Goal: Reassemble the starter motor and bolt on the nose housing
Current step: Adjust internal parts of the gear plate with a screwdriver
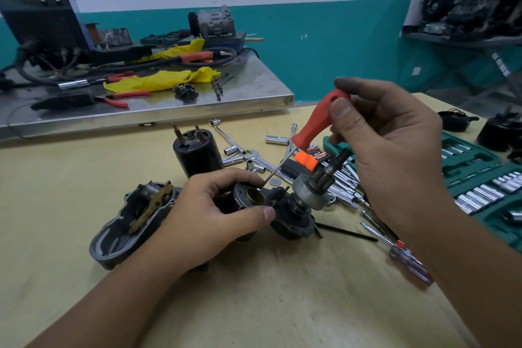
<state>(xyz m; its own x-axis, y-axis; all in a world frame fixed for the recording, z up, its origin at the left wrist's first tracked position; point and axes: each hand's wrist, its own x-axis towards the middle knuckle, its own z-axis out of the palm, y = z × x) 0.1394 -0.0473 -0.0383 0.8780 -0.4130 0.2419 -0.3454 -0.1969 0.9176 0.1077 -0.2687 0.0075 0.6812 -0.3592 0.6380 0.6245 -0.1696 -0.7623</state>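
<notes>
My left hand (214, 215) grips the dark starter motor assembly (285, 212) at its solenoid end, where a brass sleeve (255, 196) shows. The drive gear and shaft (319, 186) stick out to the right. My right hand (389, 144) holds a red-handled screwdriver (319, 121); its thin shaft slants down-left and the tip touches the assembly beside the brass sleeve. The grey nose housing (127, 223) lies open on the table to the left, with a brass fork lever inside. A black cylindrical motor body (197, 155) stands behind my left hand.
Loose sockets and wrenches (254, 155) lie behind the motor. A green socket set case (480, 178) sits at the right. A clear-handled screwdriver (406, 260) and a long black bolt (347, 232) lie in front right. A steel bench (254, 93) with pliers and yellow rags stands behind.
</notes>
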